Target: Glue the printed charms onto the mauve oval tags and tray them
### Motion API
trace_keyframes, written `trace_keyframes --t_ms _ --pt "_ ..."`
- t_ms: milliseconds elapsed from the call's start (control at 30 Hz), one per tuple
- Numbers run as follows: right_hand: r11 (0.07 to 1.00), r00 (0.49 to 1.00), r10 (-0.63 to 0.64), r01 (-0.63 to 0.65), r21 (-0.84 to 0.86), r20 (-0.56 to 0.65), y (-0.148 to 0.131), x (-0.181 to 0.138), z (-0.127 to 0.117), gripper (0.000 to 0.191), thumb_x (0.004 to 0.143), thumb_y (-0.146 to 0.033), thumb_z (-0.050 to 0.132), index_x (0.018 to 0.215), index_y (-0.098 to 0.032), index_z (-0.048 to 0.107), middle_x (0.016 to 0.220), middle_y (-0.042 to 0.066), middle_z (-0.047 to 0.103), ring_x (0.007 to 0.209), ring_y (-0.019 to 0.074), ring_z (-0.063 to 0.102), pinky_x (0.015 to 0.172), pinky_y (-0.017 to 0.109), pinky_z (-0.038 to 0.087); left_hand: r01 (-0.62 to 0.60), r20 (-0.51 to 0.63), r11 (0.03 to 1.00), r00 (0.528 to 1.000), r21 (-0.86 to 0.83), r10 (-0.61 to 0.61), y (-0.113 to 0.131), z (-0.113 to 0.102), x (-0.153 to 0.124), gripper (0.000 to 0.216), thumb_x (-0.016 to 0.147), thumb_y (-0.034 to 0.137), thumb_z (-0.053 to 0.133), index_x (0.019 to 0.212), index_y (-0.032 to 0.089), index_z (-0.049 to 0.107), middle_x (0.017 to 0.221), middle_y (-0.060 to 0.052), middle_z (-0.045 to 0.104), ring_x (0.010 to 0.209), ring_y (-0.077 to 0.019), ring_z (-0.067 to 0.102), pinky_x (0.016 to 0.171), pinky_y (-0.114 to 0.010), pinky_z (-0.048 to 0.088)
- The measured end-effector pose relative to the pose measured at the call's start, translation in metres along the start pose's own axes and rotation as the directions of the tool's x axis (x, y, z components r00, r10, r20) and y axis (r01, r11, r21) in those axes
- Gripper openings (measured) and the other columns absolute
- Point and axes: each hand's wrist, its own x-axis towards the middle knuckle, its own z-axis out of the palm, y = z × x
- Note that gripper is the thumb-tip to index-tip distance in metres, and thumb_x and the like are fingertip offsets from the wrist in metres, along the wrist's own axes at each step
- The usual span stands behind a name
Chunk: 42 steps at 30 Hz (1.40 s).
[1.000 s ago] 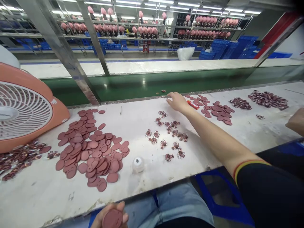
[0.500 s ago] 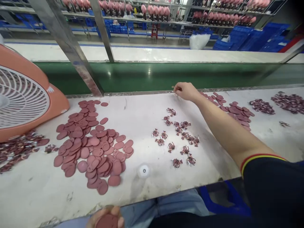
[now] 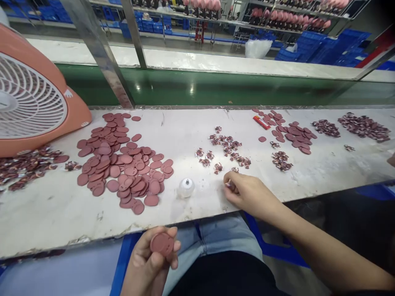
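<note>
Barely visible: piece [image 3: 229, 185] (within right fingers [image 3: 233, 177])

We could read no words, brands or numbers anywhere. On the hub [image 3: 6, 101] of the orange fan [image 3: 37, 94] we found a mark too small to read, and on the red packet [image 3: 261, 122] a pale, equally unreadable patch.

Right hand's [image 3: 247, 193] curled fingers mostly hide small dark-red piece [image 3: 230, 186]; grip unclear. Left thumb covers edge of oval disc [image 3: 162, 243]. Orange fan [image 3: 33, 94] cut off at left, neighbor's hand or arm [image 3: 391, 160] at right.
</note>
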Motion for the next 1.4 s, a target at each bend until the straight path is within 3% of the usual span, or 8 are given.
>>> trace_keyframes --t_ms 133,200,300,400,667,833,1133,1400 --pt "0.942 0.999 -0.027 0.013 0.336 0.038 0.0 -0.023 -0.007 0.03 0.099 -0.038 0.049 0.121 -0.02 0.056 0.095 0.008 0.074 0.075 0.0179 0.072 0.064 0.031 0.059 0.151 0.005 0.989 0.989 0.004 -0.151 -0.003 0.005 -0.006 0.036 0.056 0.035 0.096 0.088 0.025 0.081 0.085 -0.006 0.082 0.068 -0.0158 0.074 0.051 -0.015 0.052" --pt "0.768 0.991 -0.032 -0.061 0.637 0.134 -0.005 -0.034 -0.007 0.036 0.098 -0.042 0.057 0.126 -0.019 0.059 0.105 0.012 0.076 0.088 0.0197 0.075 0.068 0.03 0.063 0.228 0.031 0.974 0.973 -0.004 -0.228 -0.007 0.005 -0.007 0.036 0.057 0.036 0.095 0.087 0.024 0.081 0.084 -0.005 0.081 0.071 -0.0165 0.075 0.052 -0.015 0.052" --pt "0.346 0.944 -0.109 -0.257 0.902 0.311 -0.018 -0.044 0.0 0.019 0.091 -0.035 0.072 0.107 -0.025 0.073 0.105 0.007 0.078 0.092 0.017 0.076 0.071 0.022 0.063 0.313 0.151 0.949 0.94 -0.026 -0.306 -0.014 0.004 -0.007 0.033 0.06 0.036 0.094 0.088 0.024 0.08 0.085 -0.004 0.08 0.074 -0.0158 0.076 0.051 -0.014 0.052" --pt "0.231 0.924 -0.241 -0.243 0.942 0.297 -0.033 -0.046 0.008 0.014 0.089 -0.025 0.075 0.101 -0.031 0.077 0.099 0.0 0.078 0.088 0.0091 0.074 0.074 0.014 0.059 0.362 0.26 0.932 0.903 -0.032 -0.342 -0.018 0.001 -0.007 0.032 0.063 0.035 0.093 0.091 0.024 0.08 0.089 -0.003 0.08 0.075 -0.0142 0.074 0.05 -0.013 0.052" --pt "0.485 0.93 -0.294 -0.052 0.873 0.219 -0.059 -0.049 -0.003 0.029 0.089 -0.014 0.072 0.11 -0.033 0.077 0.102 -0.001 0.078 0.09 0.013 0.076 0.078 0.016 0.062 0.346 0.311 0.938 0.895 -0.027 -0.321 -0.02 0.0 -0.015 0.036 0.062 0.04 0.093 0.087 0.018 0.08 0.076 -0.003 0.072 0.068 -0.0128 0.068 0.047 -0.012 0.05" --pt "0.683 0.917 -0.394 0.241 0.69 0.07 -0.065 -0.046 -0.008 0.027 0.089 -0.017 0.073 0.109 -0.034 0.075 0.095 -0.003 0.078 0.082 0.0117 0.074 0.074 0.018 0.06 0.327 0.32 0.945 0.895 0.004 -0.311 -0.02 -0.001 -0.017 0.037 0.065 0.043 0.091 0.087 0.016 0.08 0.067 -0.002 0.069 0.052 -0.0063 0.058 0.048 -0.012 0.049" --pt "0.725 0.876 -0.479 0.354 0.59 0.063 -0.07 -0.04 -0.007 0.014 0.088 -0.019 0.075 0.1 -0.026 0.076 0.085 -0.001 0.074 0.074 0.0094 0.069 0.066 0.016 0.055 0.319 0.316 0.947 0.896 0.026 -0.311 -0.022 -0.004 -0.018 0.035 0.065 0.046 0.09 0.067 0.015 0.073 0.067 -0.001 0.069 0.059 -0.0085 0.064 0.05 -0.012 0.051" --pt "0.742 0.835 -0.545 0.434 0.511 0.082 -0.072 -0.037 -0.011 0.02 0.089 -0.019 0.074 0.106 -0.03 0.076 0.084 -0.003 0.075 0.072 0.0105 0.07 0.064 0.019 0.054 0.346 0.293 0.937 0.892 0.044 -0.343 -0.021 -0.004 -0.017 0.038 0.062 0.047 0.091 0.072 0.015 0.074 0.066 0.0 0.066 0.06 -0.0087 0.062 0.048 -0.012 0.05"
